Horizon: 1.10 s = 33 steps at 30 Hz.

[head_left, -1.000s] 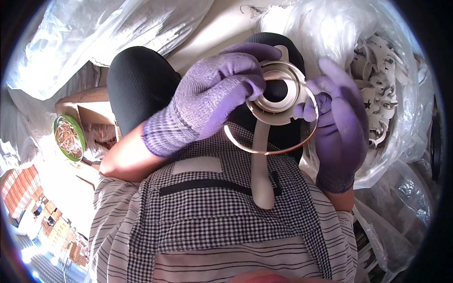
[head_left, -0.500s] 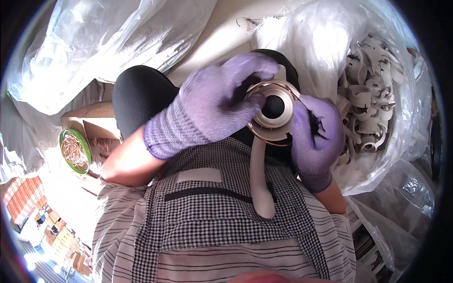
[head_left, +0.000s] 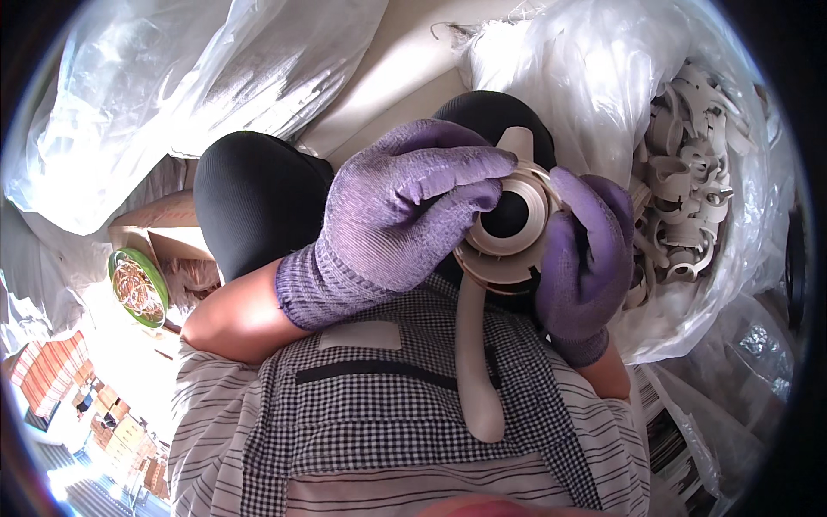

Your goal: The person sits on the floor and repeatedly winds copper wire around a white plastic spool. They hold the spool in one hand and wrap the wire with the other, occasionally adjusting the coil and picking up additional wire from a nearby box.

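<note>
Handle first: the long cream handle [head_left: 479, 362] of the plastic part [head_left: 508, 228] runs down over the checked apron [head_left: 388, 414] toward six o'clock, its rounded tip nearest the person's body, so the part's long axis lies roughly six to twelve. At the upper end sits the round ringed head with a dark centre, held above the lap between both gloved hands. The left hand [head_left: 405, 215] comes in from nine o'clock and is curled over the head's left rim, fingers pressed closed on it. The right hand [head_left: 586, 250] stands at three o'clock, fingers folded round the right rim; how firmly it grips I cannot tell. Both hands touch the head, the left covering more of it. Beyond, at two o'clock, a clear plastic bag [head_left: 603, 77] holds a heap of similar cream parts [head_left: 689, 189], just beside the right hand. A green tin [head_left: 138, 289] lies well apart at nine o'clock.
</note>
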Motion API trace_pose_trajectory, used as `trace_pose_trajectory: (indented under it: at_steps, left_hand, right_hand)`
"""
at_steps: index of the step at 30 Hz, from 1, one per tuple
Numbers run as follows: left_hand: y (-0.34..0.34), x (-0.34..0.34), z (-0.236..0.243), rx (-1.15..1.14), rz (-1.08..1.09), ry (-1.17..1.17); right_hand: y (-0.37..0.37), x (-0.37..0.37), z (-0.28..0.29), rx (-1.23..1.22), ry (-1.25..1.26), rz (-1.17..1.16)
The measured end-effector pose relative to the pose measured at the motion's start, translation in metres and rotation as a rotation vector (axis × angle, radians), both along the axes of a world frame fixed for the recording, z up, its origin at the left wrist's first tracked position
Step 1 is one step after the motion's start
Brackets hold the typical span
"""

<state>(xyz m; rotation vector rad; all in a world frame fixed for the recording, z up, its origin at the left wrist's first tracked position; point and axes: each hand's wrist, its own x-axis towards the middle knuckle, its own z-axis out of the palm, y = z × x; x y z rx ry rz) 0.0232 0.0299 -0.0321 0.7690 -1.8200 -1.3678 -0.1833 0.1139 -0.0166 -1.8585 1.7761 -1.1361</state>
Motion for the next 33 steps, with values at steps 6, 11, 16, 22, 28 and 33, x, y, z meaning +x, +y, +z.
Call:
trace_pose_trajectory:
  at_steps: [6,11,16,22,28,33]
  left_hand:
    - [-0.018,-0.006,0.01,0.008,-0.135,-0.166]
    - [-0.018,-0.009,0.01,-0.184,-0.016,-0.174]
    - [0.008,-0.016,-0.011,-0.008,0.218,-0.031]
    - [0.014,-0.016,-0.012,-0.015,0.247,0.021]
    - [0.003,-0.011,-0.013,-0.142,0.164,-0.001]
    - [-0.008,-0.013,-0.018,-0.185,0.081,0.079]
  right_hand:
    - [-0.005,-0.004,-0.002,0.106,-0.139,0.037]
    - [-0.005,-0.006,-0.006,0.088,-0.251,0.001]
    - [-0.032,-0.015,-0.001,0.027,-0.183,0.138]
    - [-0.025,-0.016,-0.008,0.084,-0.239,0.111]
    - [-0.02,-0.016,-0.023,-0.035,-0.197,0.15]
    - [-0.024,-0.027,-0.035,-0.173,-0.093,0.257]
